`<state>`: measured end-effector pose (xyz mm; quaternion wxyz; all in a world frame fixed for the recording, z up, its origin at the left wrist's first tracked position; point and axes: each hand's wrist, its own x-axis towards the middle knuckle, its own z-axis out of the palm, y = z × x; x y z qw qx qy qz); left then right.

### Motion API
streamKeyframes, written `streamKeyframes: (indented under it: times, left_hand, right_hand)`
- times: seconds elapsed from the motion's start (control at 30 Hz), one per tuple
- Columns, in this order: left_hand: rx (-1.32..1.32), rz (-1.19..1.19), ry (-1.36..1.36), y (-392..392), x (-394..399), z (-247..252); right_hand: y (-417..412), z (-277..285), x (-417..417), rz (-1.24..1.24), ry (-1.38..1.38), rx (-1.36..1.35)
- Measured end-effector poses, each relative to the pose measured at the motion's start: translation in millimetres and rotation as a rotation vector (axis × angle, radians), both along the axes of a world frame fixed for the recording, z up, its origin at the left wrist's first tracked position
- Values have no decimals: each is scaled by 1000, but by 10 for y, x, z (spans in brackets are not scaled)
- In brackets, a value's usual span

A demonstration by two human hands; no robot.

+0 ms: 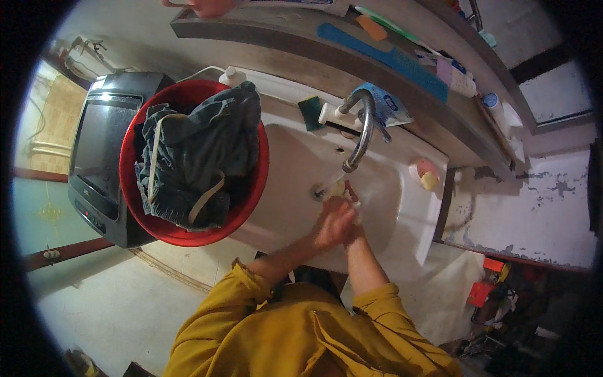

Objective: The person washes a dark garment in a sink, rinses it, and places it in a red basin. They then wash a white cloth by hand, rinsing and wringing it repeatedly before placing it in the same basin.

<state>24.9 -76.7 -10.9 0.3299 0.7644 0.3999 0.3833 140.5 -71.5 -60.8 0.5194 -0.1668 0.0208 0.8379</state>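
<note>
My left hand [335,220] and my right hand [352,232] are pressed together over the white washbasin [282,188], in front of the drain. A small, pale, crumpled item [335,189], which looks like wet cloth, is gripped between them; the overlapping fingers hide most of it. Above the hands curves a metal faucet [365,136], its spout letting a thin stream of water fall beside the item. The left hand lies over the right and is slightly blurred.
A red plastic basin [264,188] piled with dark grey-green clothes [202,151] stands left, against a black top-loading washing machine [110,141]. Soap [429,180] sits at the sink's right corner. A green scouring pad [311,113] lies near the faucet. A shelf [282,37] holding a blue comb [386,59] overhangs the back.
</note>
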Motion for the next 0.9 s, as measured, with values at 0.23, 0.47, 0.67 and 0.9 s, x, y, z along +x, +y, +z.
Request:
streamKeyframes:
  times: [0.23, 0.47, 0.67, 0.9]
  left_hand:
    - [-846, 293, -300, 491, 55, -144]
    - [-470, 267, -211, 507, 25, -311]
    - [-445, -266, -250, 489, -698, -90]
    - [-762, -147, -282, 393, -782, 683]
  right_hand:
    - [131, 458, -285, -121, -518, 71]
    - [-156, -386, -35, -108, -836, -233]
    - [33, 918, 154, -141, -1155, -12]
    - [-130, 1552, 567, -149, -1665, 293]
